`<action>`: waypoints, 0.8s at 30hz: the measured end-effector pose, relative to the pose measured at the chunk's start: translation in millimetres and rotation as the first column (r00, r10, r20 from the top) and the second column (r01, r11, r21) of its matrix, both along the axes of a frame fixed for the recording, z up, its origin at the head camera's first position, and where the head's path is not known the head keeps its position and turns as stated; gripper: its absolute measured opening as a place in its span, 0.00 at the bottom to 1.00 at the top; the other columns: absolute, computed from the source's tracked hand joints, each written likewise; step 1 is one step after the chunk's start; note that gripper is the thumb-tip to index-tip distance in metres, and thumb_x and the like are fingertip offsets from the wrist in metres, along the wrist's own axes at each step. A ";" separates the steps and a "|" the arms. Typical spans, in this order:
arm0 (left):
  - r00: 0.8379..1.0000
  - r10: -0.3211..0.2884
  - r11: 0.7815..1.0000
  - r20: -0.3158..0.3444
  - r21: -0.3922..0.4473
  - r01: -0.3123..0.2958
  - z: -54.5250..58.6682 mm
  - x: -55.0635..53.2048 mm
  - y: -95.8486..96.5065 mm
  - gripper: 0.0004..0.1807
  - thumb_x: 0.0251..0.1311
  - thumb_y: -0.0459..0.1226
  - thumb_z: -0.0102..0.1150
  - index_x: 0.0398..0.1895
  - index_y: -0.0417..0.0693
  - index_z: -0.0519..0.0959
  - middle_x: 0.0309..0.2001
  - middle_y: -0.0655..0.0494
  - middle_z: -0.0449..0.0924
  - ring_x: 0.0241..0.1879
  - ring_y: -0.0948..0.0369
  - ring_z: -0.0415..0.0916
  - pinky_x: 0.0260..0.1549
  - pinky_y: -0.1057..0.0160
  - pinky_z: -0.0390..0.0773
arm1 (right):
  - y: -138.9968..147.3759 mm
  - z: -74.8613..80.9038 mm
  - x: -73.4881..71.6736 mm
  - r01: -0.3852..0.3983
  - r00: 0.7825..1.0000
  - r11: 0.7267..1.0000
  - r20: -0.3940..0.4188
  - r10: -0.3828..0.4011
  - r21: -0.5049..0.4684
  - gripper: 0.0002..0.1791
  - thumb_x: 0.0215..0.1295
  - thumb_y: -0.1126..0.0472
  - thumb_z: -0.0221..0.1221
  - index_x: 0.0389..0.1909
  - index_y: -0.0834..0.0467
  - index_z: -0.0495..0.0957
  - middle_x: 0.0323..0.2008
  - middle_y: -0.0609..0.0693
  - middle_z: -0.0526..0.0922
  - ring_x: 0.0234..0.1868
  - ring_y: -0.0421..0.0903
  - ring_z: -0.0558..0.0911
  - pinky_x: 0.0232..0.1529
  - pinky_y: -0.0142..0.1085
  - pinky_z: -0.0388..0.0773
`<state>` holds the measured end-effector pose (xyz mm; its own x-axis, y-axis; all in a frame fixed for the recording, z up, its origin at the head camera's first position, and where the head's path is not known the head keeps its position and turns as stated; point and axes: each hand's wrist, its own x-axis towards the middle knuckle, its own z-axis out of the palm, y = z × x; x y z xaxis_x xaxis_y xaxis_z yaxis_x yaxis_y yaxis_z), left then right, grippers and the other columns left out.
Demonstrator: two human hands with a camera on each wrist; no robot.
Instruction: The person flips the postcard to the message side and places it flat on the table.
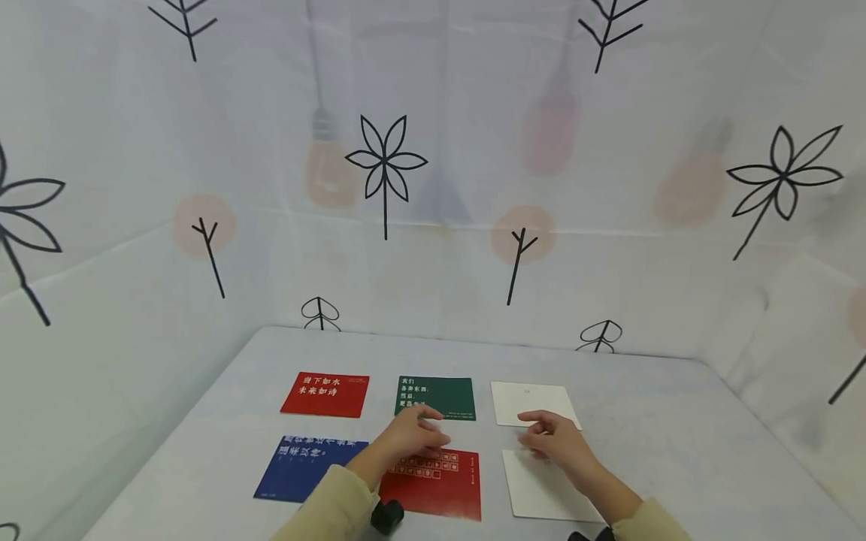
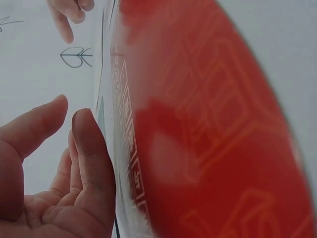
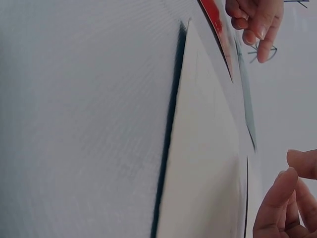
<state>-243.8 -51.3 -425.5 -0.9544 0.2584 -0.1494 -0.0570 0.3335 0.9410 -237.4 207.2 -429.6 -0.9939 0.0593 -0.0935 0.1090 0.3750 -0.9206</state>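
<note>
My left hand (image 1: 414, 434) hovers over the far edge of a red card (image 1: 440, 492) with rows of boxed characters, its fingers loosely bent. In the left wrist view, a gap shows between the left thumb and fingers (image 2: 88, 134), with nothing in it. Above the near white card (image 1: 544, 496) is my right hand (image 1: 556, 442), whose fingertips overlap the far white card (image 1: 534, 398) in the head view. Thumb and fingers (image 3: 277, 198) lie close together in the right wrist view, and no object shows between them. A green card (image 1: 440, 394) lies just beyond the left hand.
Another red card (image 1: 328, 394) lies at the far left, with a blue card (image 1: 304, 466) nearer, partly covered by the left sleeve (image 1: 331, 507). The cards form two rows on a white-covered table (image 1: 676, 436). A patterned white cloth (image 1: 440, 285) hangs behind and along both sides.
</note>
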 end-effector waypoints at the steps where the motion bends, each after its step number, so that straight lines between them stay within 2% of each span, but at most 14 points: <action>1: 1.000 -0.001 1.000 -0.001 0.006 0.002 0.3 -0.4 -1.1 0.22 0.52 0.32 0.66 0.50 0.37 0.72 0.33 0.50 0.76 0.28 0.57 0.79 0.31 0.58 0.81 | -1.1 0.3 -0.4 0.000 1.000 1.000 0.000 0.000 0.000 0.21 0.50 0.72 0.64 0.48 0.68 0.76 0.27 0.52 0.74 0.24 0.44 0.75 0.24 0.32 0.75; 5: 1.000 -0.007 1.000 0.000 0.028 0.007 1.3 -2.5 -4.8 0.22 0.52 0.31 0.66 0.50 0.36 0.72 0.32 0.49 0.76 0.28 0.57 0.79 0.31 0.59 0.81 | -4.5 0.8 -1.7 0.003 1.000 1.000 0.006 -0.003 0.007 0.21 0.51 0.72 0.63 0.48 0.68 0.76 0.27 0.52 0.74 0.25 0.45 0.74 0.26 0.33 0.77; 13: 1.000 0.025 1.000 -0.011 0.000 -0.025 -3.3 -11.4 -12.6 0.23 0.52 0.33 0.66 0.50 0.36 0.71 0.31 0.50 0.77 0.28 0.58 0.79 0.31 0.59 0.81 | -10.6 -1.2 -7.4 -0.001 1.000 1.000 0.000 0.001 0.008 0.20 0.51 0.71 0.63 0.48 0.67 0.76 0.27 0.52 0.74 0.25 0.44 0.74 0.26 0.33 0.77; 24: 0.998 0.058 0.998 -0.017 -0.039 -0.059 -3.4 -22.7 -23.7 0.22 0.51 0.34 0.67 0.48 0.36 0.72 0.31 0.50 0.77 0.29 0.59 0.78 0.32 0.61 0.81 | -23.0 0.6 -18.4 -0.018 1.000 1.000 -0.022 0.018 -0.006 0.19 0.54 0.69 0.63 0.49 0.66 0.76 0.27 0.52 0.74 0.25 0.45 0.73 0.26 0.30 0.74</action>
<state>-266.5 -75.0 -429.0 -0.9700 0.1962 -0.1433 -0.0630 0.3667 0.9282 -255.8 184.2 -429.0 -0.9966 0.0406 -0.0718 0.0818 0.3708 -0.9251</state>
